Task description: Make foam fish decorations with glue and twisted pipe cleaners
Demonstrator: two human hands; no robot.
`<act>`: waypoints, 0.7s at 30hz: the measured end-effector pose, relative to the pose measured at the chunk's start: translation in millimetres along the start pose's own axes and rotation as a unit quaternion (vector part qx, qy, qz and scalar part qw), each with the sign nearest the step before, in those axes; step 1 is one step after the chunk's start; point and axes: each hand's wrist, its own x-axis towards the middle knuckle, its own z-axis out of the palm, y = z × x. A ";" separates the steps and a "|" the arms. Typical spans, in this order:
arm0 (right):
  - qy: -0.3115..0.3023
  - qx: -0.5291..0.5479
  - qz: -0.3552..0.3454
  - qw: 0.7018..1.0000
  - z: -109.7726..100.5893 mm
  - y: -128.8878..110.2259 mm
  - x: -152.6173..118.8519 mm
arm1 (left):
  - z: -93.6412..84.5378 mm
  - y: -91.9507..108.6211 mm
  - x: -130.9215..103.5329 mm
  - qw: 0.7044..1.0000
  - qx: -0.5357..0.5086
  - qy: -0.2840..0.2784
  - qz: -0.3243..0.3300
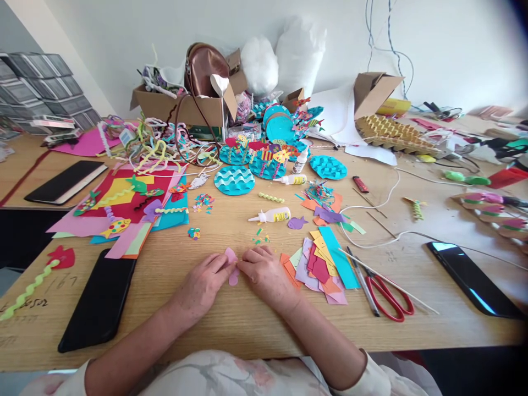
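Note:
A small pink paper cutout [233, 277] stands between my two hands, just above or on the wooden table. My left hand [203, 285] has its fingers closed on the cutout's left edge. From the other side, my right hand [267, 278] pinches near its right edge, fingertips partly hidden. Tiny green and yellow paper bits [260, 237] lie beyond the right hand, with a white glue bottle [275, 215] behind them. Beside the glue is a purple paper fish [297, 223]. To the right spreads a pile of coloured paper pieces [319, 267].
Red-handled scissors [390, 297], a pen [368, 291] and a thin stick lie at right, near a phone [474, 280]. A black phone-like slab [99, 302] is at left, beside stacked coloured sheets [74, 221]. Blue paper discs [234, 181] and a cardboard box [165, 107] stand farther back.

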 end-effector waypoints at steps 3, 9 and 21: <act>0.008 0.004 0.000 1.000 1.7 0.6 -0.3 | -0.7 -3.3 -0.6 1.000 -0.020 0.013 -0.005; -0.001 -0.003 0.008 1.000 2.2 1.8 0.8 | -0.7 -11.5 -4.1 0.997 -0.079 0.023 -0.004; 0.001 0.016 0.001 1.000 3.0 4.4 -1.3 | -1.7 -6.1 0.1 0.999 -0.023 -0.023 -0.003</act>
